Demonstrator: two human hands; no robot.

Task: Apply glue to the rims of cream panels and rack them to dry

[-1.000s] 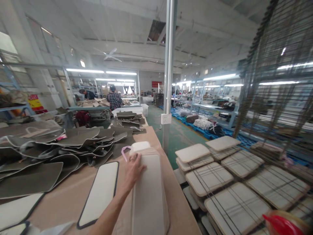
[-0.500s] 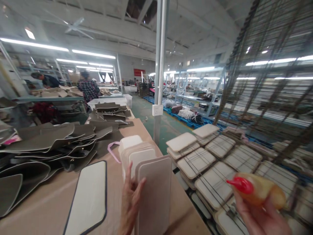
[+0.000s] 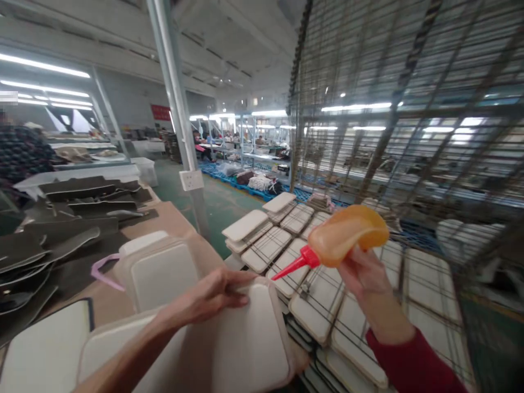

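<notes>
My left hand (image 3: pixel 219 295) grips the top edge of a pale rounded panel (image 3: pixel 254 338), thumb on its near face. In my right hand (image 3: pixel 364 273) is an orange squeeze bottle (image 3: pixel 347 232), tipped sideways. Its red nozzle (image 3: pixel 295 265) points left and down, with the tip right by the panel's upper corner; whether they touch is unclear. Behind my left hand stand more pale panels (image 3: pixel 164 273). A dark-edged pale panel (image 3: pixel 49 349) lies on the brown table at the lower left.
Dark grey pieces (image 3: pixel 77 224) are heaped at the left, near a pink strip (image 3: pixel 107 273). A metal post (image 3: pixel 180 109) rises beyond the table. On the right, wire racks (image 3: pixel 311 311) carry many pale panels, with a raised wire grid (image 3: pixel 388 109) above. A person (image 3: pixel 22 153) stands far left.
The view has turned right. My left hand has moved from beside the standing panels to hold one by its edge. My right hand has brought the bottle's nozzle to that panel's corner.
</notes>
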